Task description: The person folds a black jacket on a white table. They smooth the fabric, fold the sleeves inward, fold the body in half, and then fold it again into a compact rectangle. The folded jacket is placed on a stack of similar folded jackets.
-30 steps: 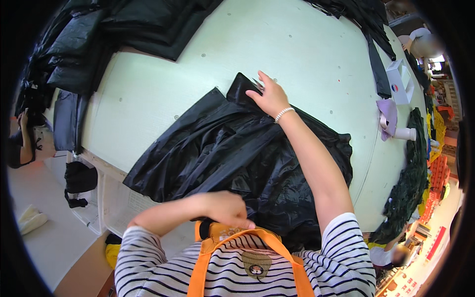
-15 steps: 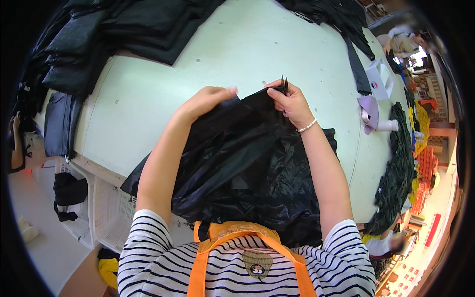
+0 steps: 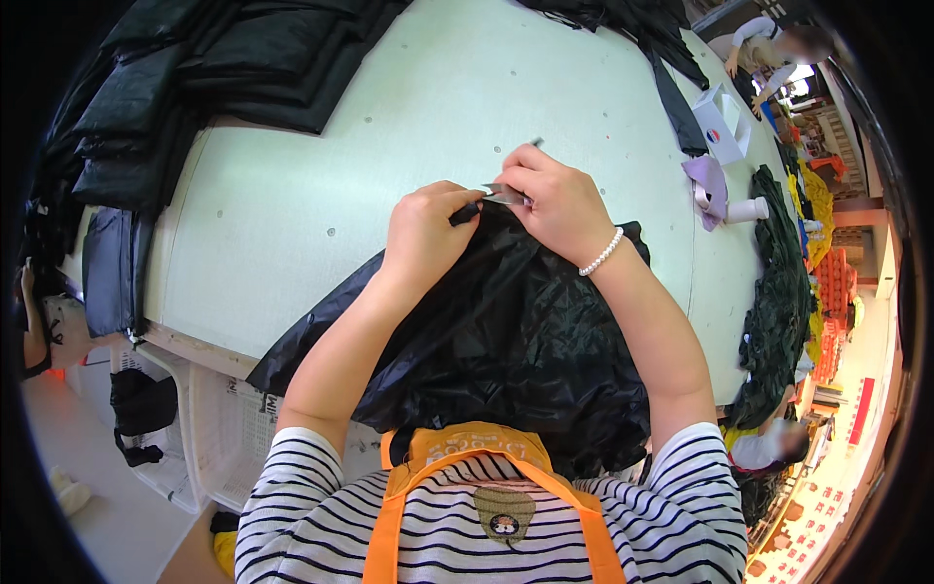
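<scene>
A shiny black garment point(image 3: 516, 302) spreads over the table's near edge and down against my front. My left hand point(image 3: 428, 226) is closed on a bunched bit of its upper edge, pinched between thumb and fingers. In my right hand point(image 3: 562, 202) is a pair of small metal thread snips point(image 3: 503, 194), their blades pointing left at the pinched cloth. Blades and cloth lie close together; whether they touch I cannot tell. A beaded bracelet circles my right wrist.
Stacked folded black garments point(image 3: 263, 63) fill the far left of the pale table point(image 3: 331, 185). More black cloth point(image 3: 773, 302) lies along the right edge, near a white box point(image 3: 723, 122), purple cloth point(image 3: 707, 190) and white cylinder point(image 3: 747, 210). White baskets point(image 3: 229, 428) stand lower left. Other people work nearby.
My left hand has come right and closed on the cloth edge. My right hand has turned the snips from pointing up to pointing left, bringing them beside my left fingers.
</scene>
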A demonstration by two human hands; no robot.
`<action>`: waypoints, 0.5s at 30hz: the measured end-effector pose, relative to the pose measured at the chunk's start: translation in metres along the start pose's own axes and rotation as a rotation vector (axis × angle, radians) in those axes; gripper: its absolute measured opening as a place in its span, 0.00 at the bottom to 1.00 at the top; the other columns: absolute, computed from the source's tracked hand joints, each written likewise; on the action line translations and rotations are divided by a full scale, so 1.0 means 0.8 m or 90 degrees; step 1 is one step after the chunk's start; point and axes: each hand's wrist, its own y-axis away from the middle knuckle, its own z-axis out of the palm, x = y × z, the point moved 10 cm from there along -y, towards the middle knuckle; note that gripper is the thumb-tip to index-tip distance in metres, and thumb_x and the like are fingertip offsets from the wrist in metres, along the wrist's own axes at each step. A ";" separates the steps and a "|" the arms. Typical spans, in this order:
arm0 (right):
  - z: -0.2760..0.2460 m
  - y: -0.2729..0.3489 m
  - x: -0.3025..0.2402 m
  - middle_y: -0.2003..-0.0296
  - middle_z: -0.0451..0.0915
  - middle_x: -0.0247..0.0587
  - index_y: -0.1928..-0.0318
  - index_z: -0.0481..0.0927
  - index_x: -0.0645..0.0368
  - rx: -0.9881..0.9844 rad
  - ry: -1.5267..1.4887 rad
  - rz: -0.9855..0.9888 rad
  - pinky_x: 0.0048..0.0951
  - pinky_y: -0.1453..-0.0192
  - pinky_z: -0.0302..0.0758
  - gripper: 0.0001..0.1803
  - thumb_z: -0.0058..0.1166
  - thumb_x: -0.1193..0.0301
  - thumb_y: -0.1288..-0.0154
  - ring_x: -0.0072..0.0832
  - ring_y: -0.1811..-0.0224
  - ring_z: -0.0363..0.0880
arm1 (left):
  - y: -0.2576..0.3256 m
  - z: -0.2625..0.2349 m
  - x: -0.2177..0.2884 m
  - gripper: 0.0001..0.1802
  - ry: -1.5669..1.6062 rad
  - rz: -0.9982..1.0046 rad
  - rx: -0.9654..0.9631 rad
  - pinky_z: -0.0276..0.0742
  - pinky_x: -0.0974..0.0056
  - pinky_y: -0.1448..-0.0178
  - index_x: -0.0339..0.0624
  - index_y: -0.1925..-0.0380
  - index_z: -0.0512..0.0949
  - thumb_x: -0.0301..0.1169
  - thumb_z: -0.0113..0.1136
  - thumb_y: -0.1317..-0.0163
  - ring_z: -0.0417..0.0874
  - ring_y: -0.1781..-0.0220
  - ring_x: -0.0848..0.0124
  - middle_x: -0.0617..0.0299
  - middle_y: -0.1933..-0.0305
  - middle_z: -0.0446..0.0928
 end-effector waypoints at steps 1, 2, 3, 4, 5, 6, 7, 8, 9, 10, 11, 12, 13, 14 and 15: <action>-0.002 -0.001 -0.001 0.69 0.76 0.34 0.71 0.78 0.55 -0.004 -0.001 0.002 0.31 0.70 0.75 0.02 0.57 0.76 0.47 0.34 0.73 0.78 | -0.001 -0.001 0.003 0.10 0.009 0.007 0.008 0.76 0.66 0.63 0.36 0.65 0.83 0.21 0.64 0.49 0.83 0.69 0.62 0.55 0.66 0.82; -0.001 -0.001 -0.003 0.70 0.76 0.34 0.72 0.78 0.55 -0.013 -0.008 0.008 0.32 0.70 0.75 0.02 0.57 0.75 0.47 0.35 0.73 0.78 | 0.000 -0.001 0.004 0.10 0.018 0.012 0.015 0.76 0.66 0.63 0.36 0.65 0.83 0.21 0.64 0.50 0.83 0.68 0.62 0.55 0.66 0.82; -0.001 -0.002 -0.005 0.72 0.76 0.35 0.73 0.79 0.55 -0.022 -0.014 0.013 0.32 0.70 0.75 0.01 0.57 0.75 0.47 0.35 0.73 0.78 | 0.001 -0.003 0.005 0.10 0.026 0.016 0.022 0.76 0.66 0.64 0.36 0.66 0.83 0.21 0.64 0.50 0.83 0.68 0.62 0.56 0.66 0.82; 0.000 -0.004 -0.007 0.73 0.76 0.35 0.73 0.79 0.55 -0.032 -0.021 0.019 0.33 0.70 0.75 0.01 0.57 0.75 0.47 0.36 0.73 0.78 | 0.001 -0.005 0.002 0.09 0.026 0.005 0.018 0.76 0.66 0.63 0.36 0.66 0.83 0.21 0.64 0.50 0.82 0.68 0.62 0.56 0.67 0.82; 0.003 -0.005 -0.005 0.74 0.77 0.36 0.73 0.79 0.56 -0.053 -0.050 0.034 0.33 0.70 0.74 0.01 0.57 0.75 0.46 0.37 0.73 0.78 | 0.002 -0.005 -0.001 0.09 0.028 -0.007 0.013 0.76 0.66 0.63 0.36 0.66 0.83 0.21 0.64 0.51 0.82 0.68 0.62 0.56 0.67 0.82; 0.006 -0.006 -0.004 0.74 0.77 0.37 0.73 0.79 0.57 -0.074 -0.080 0.050 0.34 0.69 0.74 0.01 0.57 0.74 0.46 0.38 0.73 0.78 | 0.002 -0.005 -0.003 0.09 0.030 -0.018 0.007 0.76 0.66 0.63 0.36 0.66 0.83 0.21 0.64 0.51 0.82 0.68 0.62 0.56 0.67 0.81; 0.009 -0.007 -0.002 0.75 0.78 0.37 0.74 0.79 0.57 -0.096 -0.109 0.067 0.34 0.69 0.74 0.02 0.57 0.74 0.46 0.39 0.73 0.77 | 0.003 -0.005 -0.002 0.09 0.036 -0.003 0.006 0.76 0.66 0.63 0.36 0.67 0.83 0.21 0.65 0.51 0.82 0.68 0.62 0.56 0.67 0.81; 0.014 -0.007 0.002 0.75 0.78 0.39 0.74 0.79 0.59 -0.126 -0.122 0.091 0.34 0.69 0.73 0.03 0.57 0.74 0.46 0.38 0.73 0.77 | 0.004 -0.003 0.000 0.09 0.040 0.012 0.005 0.76 0.66 0.63 0.36 0.67 0.83 0.21 0.65 0.51 0.82 0.68 0.62 0.55 0.67 0.81; 0.019 -0.007 0.005 0.76 0.78 0.40 0.74 0.78 0.60 -0.157 -0.136 0.115 0.33 0.68 0.73 0.04 0.57 0.74 0.45 0.38 0.73 0.77 | 0.004 -0.003 0.002 0.09 0.045 0.027 0.003 0.76 0.66 0.62 0.36 0.67 0.83 0.21 0.65 0.51 0.82 0.67 0.61 0.55 0.67 0.81; 0.024 -0.006 0.008 0.76 0.79 0.42 0.74 0.78 0.61 -0.187 -0.149 0.139 0.33 0.68 0.72 0.04 0.57 0.74 0.45 0.37 0.73 0.77 | 0.004 -0.004 -0.002 0.08 0.063 0.011 0.003 0.76 0.67 0.63 0.35 0.67 0.83 0.22 0.65 0.51 0.82 0.68 0.63 0.56 0.68 0.81; 0.027 -0.006 0.010 0.76 0.78 0.43 0.74 0.78 0.62 -0.195 -0.206 0.164 0.32 0.68 0.72 0.05 0.57 0.74 0.44 0.36 0.74 0.77 | 0.005 -0.004 -0.006 0.08 0.082 -0.004 0.002 0.75 0.68 0.63 0.35 0.68 0.83 0.22 0.65 0.50 0.82 0.69 0.66 0.57 0.69 0.82; 0.030 -0.006 0.011 0.77 0.78 0.43 0.73 0.77 0.63 -0.202 -0.264 0.188 0.31 0.67 0.72 0.05 0.57 0.74 0.43 0.35 0.74 0.77 | 0.005 -0.004 -0.010 0.07 0.100 -0.019 0.001 0.75 0.69 0.63 0.35 0.68 0.83 0.22 0.66 0.50 0.82 0.69 0.68 0.57 0.70 0.82; 0.033 -0.005 0.013 0.77 0.78 0.44 0.73 0.77 0.63 -0.210 -0.321 0.212 0.31 0.67 0.72 0.06 0.57 0.74 0.43 0.34 0.74 0.77 | 0.005 0.000 -0.022 0.07 0.151 -0.078 -0.022 0.75 0.69 0.63 0.34 0.69 0.83 0.23 0.66 0.49 0.81 0.70 0.71 0.58 0.70 0.82; 0.030 -0.005 0.014 0.77 0.77 0.44 0.72 0.76 0.64 -0.187 -0.314 0.209 0.30 0.67 0.72 0.06 0.57 0.73 0.42 0.33 0.74 0.76 | 0.007 0.006 -0.032 0.07 0.205 -0.136 -0.050 0.74 0.70 0.63 0.34 0.69 0.83 0.23 0.66 0.49 0.80 0.70 0.74 0.60 0.71 0.82; 0.028 -0.006 0.014 0.77 0.77 0.44 0.71 0.76 0.64 -0.163 -0.306 0.206 0.30 0.67 0.72 0.07 0.56 0.73 0.40 0.32 0.74 0.76 | 0.010 0.012 -0.042 0.07 0.258 -0.194 -0.079 0.74 0.71 0.63 0.34 0.69 0.83 0.24 0.66 0.48 0.79 0.70 0.77 0.61 0.72 0.82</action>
